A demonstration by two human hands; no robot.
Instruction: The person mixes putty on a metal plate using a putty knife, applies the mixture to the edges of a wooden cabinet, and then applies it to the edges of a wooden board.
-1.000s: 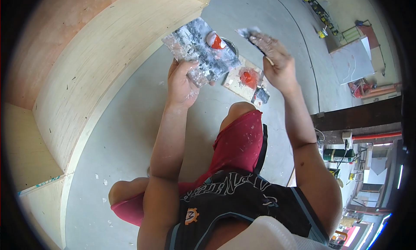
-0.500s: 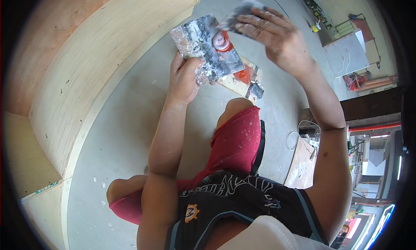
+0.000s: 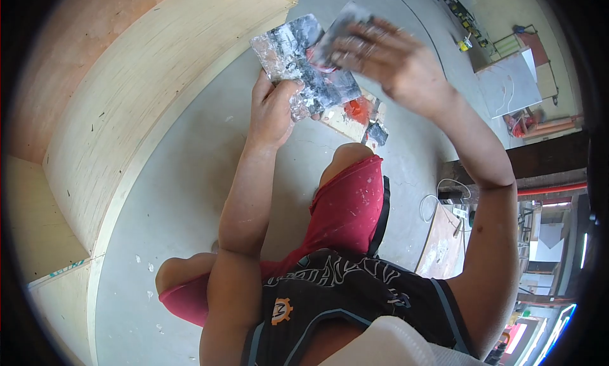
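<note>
Across our black shirt, the lettering stays unreadable; our left hand (image 3: 274,112) still grips the smeared board (image 3: 304,65), while our right hand (image 3: 387,65), fingers closed on the scraper (image 3: 336,30), has dropped onto the red putty (image 3: 320,55).

Two hands (image 3: 273,112), two putty blades (image 3: 304,55).

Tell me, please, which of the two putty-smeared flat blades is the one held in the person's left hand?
The larger grey rectangular blade, gripped at its lower edge by the left hand. The smaller scraper blade is in the right hand, pressed against it over red putty.
</note>
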